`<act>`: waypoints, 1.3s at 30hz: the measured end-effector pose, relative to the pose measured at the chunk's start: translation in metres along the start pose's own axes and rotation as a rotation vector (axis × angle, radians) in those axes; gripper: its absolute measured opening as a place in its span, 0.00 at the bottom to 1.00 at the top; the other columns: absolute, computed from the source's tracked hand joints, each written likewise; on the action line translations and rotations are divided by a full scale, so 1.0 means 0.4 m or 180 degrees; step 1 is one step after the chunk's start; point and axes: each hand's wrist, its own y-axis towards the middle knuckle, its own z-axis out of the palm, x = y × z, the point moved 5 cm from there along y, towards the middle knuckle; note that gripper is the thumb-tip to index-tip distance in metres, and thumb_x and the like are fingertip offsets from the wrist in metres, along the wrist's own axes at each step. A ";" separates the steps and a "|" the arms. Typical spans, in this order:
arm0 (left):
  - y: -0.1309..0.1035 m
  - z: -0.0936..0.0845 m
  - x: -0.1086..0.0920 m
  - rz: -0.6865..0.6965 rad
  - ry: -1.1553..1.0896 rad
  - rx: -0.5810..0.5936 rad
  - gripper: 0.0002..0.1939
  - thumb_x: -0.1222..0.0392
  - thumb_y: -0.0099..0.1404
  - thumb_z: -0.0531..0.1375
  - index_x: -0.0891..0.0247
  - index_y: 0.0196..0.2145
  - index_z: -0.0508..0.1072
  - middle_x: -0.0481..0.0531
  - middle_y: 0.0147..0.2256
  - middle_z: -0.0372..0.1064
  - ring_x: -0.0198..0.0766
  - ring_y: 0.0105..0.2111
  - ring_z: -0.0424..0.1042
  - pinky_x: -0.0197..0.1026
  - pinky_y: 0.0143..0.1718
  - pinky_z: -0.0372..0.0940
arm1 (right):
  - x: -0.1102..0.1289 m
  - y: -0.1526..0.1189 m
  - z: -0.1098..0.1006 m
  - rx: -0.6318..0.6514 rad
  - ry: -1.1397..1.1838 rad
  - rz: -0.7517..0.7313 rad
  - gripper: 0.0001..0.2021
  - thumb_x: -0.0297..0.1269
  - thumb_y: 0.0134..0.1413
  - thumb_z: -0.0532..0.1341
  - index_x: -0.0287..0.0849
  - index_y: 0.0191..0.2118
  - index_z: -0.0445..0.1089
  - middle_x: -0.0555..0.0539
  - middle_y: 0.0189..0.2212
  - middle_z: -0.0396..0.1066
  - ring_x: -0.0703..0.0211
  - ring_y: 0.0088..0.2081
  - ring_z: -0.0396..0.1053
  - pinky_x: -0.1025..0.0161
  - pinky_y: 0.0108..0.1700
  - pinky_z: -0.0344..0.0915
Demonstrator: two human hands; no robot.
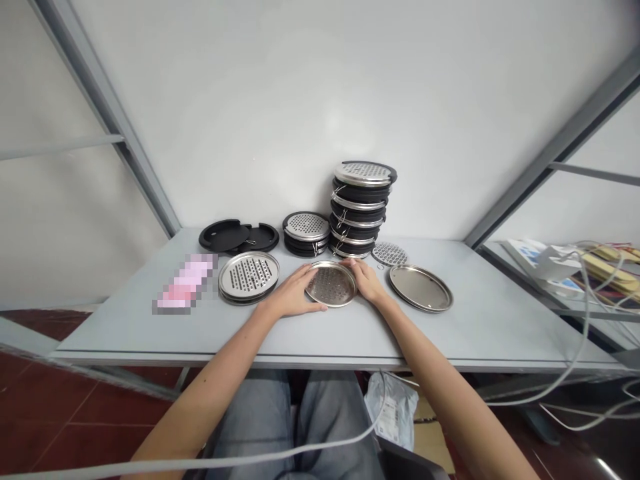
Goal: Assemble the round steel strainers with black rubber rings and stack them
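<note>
In front of me a round metal grater plate [333, 288] with a raised rim lies on the table between my hands. My left hand [293, 295] grips its left edge, thumb at the near side and fingers at the far side. At its upper right rim, my right hand [367, 280] holds on with curled fingers. Left of them rests a stack of silver grater plates [249, 275], the top one with raised slots. A shallow round metal tray [421, 288] is to the right. Behind it lies a perforated disc [390, 253] beside a small wire ring [381, 267].
At the back stands a tall stack of black-and-silver graters [361, 207] with wire clips, next to a shorter stack [306, 233]. Black round holders [225, 237] lie at the back left. A blurred pink item [186, 283] is on the left. White cables [583, 333] hang at right.
</note>
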 end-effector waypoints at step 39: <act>-0.022 -0.006 -0.022 0.0272 0.0432 -0.0540 0.31 0.51 0.59 0.63 0.64 0.58 0.64 0.62 0.62 0.55 0.51 0.62 0.55 0.54 0.63 0.54 | 0.018 -0.024 -0.011 -0.0123 -0.0362 -0.0307 0.13 0.41 0.58 0.56 0.41 0.37 0.75 0.43 0.40 0.77 0.49 0.43 0.71 0.53 0.49 0.65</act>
